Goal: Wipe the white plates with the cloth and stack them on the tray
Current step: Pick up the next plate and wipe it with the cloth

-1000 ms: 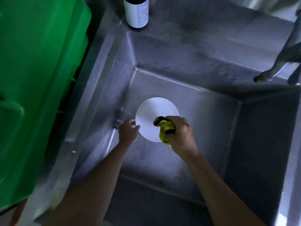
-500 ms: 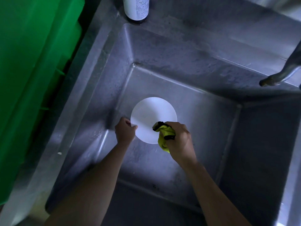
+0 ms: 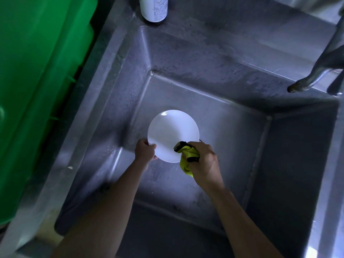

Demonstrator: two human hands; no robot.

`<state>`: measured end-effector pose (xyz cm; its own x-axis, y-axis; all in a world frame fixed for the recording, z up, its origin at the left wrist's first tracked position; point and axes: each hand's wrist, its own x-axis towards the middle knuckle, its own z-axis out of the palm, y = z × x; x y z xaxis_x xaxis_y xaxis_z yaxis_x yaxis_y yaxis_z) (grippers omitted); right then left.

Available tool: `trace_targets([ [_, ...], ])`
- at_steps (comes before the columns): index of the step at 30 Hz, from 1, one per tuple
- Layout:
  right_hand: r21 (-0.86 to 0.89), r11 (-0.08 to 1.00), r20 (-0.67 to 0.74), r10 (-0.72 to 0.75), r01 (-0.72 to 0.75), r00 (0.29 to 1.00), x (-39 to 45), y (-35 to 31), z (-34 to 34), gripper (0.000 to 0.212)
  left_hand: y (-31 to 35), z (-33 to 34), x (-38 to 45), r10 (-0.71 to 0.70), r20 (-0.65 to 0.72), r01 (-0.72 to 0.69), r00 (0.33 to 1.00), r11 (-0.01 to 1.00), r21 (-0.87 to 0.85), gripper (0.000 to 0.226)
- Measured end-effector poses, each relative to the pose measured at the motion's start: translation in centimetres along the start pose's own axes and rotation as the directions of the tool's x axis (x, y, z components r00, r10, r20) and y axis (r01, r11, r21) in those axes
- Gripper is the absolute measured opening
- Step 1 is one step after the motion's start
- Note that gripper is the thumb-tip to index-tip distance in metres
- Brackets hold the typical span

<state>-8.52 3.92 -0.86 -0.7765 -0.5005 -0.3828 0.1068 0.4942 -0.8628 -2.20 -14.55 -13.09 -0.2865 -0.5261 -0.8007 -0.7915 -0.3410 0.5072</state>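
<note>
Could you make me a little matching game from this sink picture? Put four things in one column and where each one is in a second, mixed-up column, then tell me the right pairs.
Things:
1. white plate
2. yellow cloth
3. bottle
4. green bin

Places:
A. standing on the sink's rim at the far corner
B. bunched in the right hand
C. outside the sink, along its left side
D. held over the basin, its edge pinched by the left hand

Pairs: 1-D, 2-B, 3-A, 4-C
</note>
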Motion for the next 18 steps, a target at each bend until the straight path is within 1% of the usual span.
trace_targets([
  [2,0.01,1.0,-0.008,-0.01,0.01,1.0,-0.4,-0.3,-0.1,0.049,0.1,-0.2,-0.7,-0.013,0.039,0.015,0.999,0.999,-0.045,0.022],
  [5,0.002,1.0,-0.007,-0.026,0.026,1.0,-1.0,-0.5,-0.3,0.047,0.6,-0.7,-2.1,0.032,0.095,-0.024,0.995,0.996,-0.082,0.038],
  [7,0.024,1.0,-0.009,-0.015,0.015,1.0,-1.5,-0.7,-0.3,0.046,0.9,-1.0,-3.1,0.048,0.155,-0.026,0.987,0.99,-0.138,0.045],
  [9,0.04,0.999,-0.024,-0.009,0.01,1.0,-2.0,-1.0,-0.4,0.045,1.3,-1.1,-4.2,0.027,0.225,0.025,0.974,0.974,-0.226,0.05],
  [12,-0.009,1.0,-0.05,0.0,-0.001,0.999,-2.9,-1.3,-0.7,0.045,1.9,-1.4,-5.7,-0.001,0.293,0.108,0.956,0.931,-0.349,0.058],
  [15,-0.091,0.995,-0.089,0.039,-0.047,0.995,-3.8,-1.9,-1.3,0.053,2.5,-1.9,-7.4,0.008,0.337,0.124,0.941,0.921,-0.369,0.062],
  [18,-0.078,0.997,-0.118,-0.004,-0.005,0.993,-4.9,-3.5,-2.2,0.056,3.0,-2.5,-9.5,0.008,0.362,0.126,0.932,0.93,-0.345,0.06],
])
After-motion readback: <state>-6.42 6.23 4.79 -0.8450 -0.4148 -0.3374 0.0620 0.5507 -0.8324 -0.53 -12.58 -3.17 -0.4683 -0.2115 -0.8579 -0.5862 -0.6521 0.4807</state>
